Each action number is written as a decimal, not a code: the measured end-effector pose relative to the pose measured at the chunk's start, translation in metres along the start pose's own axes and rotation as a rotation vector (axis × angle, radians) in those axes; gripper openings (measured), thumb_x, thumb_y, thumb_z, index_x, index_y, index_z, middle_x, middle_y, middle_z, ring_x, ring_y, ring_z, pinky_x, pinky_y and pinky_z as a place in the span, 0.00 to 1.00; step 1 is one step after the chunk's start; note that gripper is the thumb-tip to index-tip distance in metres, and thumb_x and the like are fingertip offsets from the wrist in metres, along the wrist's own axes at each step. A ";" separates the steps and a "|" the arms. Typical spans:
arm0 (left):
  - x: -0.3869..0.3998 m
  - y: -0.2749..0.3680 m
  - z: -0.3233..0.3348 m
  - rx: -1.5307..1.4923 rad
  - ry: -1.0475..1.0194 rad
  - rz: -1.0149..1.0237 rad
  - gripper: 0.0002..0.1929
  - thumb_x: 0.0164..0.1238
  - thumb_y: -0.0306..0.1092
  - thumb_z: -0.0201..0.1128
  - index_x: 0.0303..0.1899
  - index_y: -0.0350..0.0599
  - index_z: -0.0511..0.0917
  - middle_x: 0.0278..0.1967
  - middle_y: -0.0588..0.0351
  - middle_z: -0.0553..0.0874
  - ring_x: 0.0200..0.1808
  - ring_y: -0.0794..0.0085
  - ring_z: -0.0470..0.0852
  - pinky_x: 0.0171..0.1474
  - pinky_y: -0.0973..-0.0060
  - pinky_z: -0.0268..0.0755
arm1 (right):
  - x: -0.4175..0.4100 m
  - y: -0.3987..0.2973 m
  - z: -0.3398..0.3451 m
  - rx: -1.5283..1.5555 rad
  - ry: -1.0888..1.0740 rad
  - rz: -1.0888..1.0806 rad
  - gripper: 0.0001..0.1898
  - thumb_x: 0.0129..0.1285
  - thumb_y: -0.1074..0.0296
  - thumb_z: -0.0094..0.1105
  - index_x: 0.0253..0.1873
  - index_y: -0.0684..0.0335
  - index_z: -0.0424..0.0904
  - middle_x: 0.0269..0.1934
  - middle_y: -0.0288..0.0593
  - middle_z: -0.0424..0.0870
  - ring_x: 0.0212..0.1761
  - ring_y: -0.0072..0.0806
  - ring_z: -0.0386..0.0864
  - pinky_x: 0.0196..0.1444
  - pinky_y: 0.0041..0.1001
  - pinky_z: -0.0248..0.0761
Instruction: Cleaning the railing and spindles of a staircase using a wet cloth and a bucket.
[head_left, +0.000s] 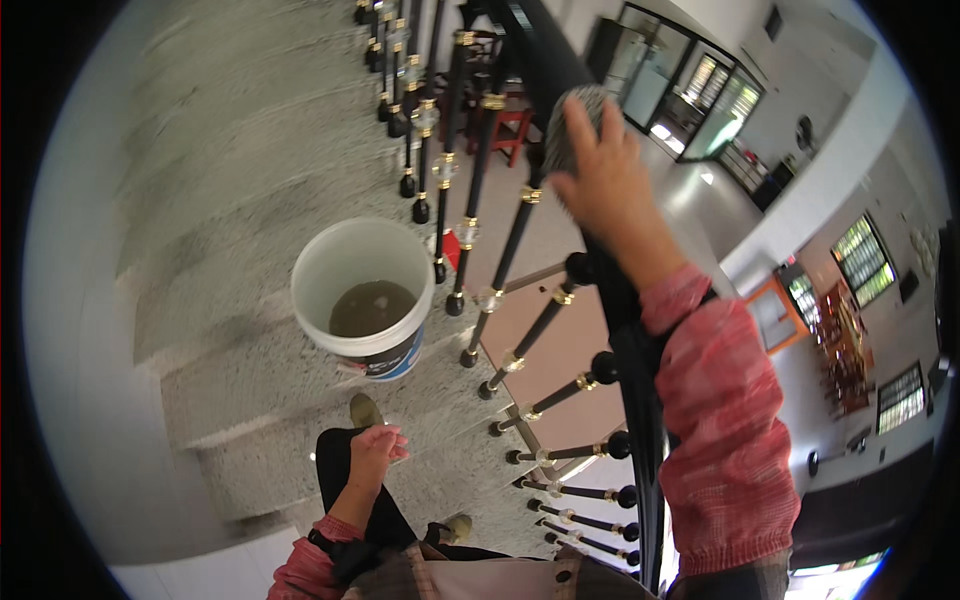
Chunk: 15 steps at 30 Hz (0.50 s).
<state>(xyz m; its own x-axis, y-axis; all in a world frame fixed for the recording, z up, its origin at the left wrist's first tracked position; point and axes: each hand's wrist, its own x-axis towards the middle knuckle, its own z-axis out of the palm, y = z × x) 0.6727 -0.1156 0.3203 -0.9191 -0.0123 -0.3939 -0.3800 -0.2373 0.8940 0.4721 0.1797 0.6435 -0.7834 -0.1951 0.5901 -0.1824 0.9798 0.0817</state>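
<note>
My right hand (606, 169) presses a grey striped cloth (559, 142) onto the black handrail (540, 52) of a staircase, with the fingers spread over it. The cloth wraps over the top of the rail, and part of it lies hidden under the palm. In front of my right thigh, my left hand (375, 454) is loosely curled, and I see nothing in it. A white plastic bucket (360, 232) stands on a rough concrete step, left of the railing. Murky grey-brown water (371, 311) covers its bottom. The bucket's outside carries a printed label.
Black balusters (510, 251) with gold collars and clear beads line the open side. Rough concrete steps (225, 180) rise ahead beside a pale wall (75, 300). My shoes (365, 412) are on the stairs. Down below are a red chair (511, 133) and glass doors (697, 97).
</note>
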 end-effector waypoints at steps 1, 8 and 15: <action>-0.007 0.005 -0.008 0.009 0.014 0.024 0.09 0.66 0.27 0.54 0.42 0.32 0.78 0.33 0.48 0.84 0.27 0.71 0.82 0.35 0.74 0.79 | 0.027 -0.003 -0.002 0.009 0.039 0.000 0.46 0.48 0.59 0.70 0.72 0.51 0.52 0.66 0.68 0.56 0.60 0.65 0.66 0.60 0.46 0.66; -0.022 0.017 -0.022 -0.029 0.124 0.050 0.09 0.67 0.28 0.54 0.41 0.32 0.79 0.32 0.49 0.85 0.27 0.71 0.83 0.35 0.76 0.79 | 0.099 0.016 0.008 0.052 0.089 0.154 0.54 0.41 0.41 0.68 0.73 0.54 0.50 0.63 0.60 0.67 0.59 0.51 0.74 0.58 0.41 0.69; 0.006 0.025 0.029 -0.122 0.037 0.097 0.11 0.68 0.29 0.54 0.44 0.31 0.78 0.35 0.48 0.84 0.29 0.70 0.83 0.36 0.75 0.79 | -0.057 0.014 -0.016 0.167 0.015 0.375 0.48 0.41 0.49 0.66 0.70 0.56 0.56 0.49 0.59 0.77 0.51 0.53 0.77 0.51 0.41 0.72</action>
<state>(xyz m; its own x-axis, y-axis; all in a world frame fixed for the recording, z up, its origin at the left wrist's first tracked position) 0.6546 -0.0930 0.3464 -0.9456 -0.0759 -0.3165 -0.2721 -0.3495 0.8966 0.5234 0.2048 0.6236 -0.8054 0.1765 0.5659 0.0193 0.9620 -0.2725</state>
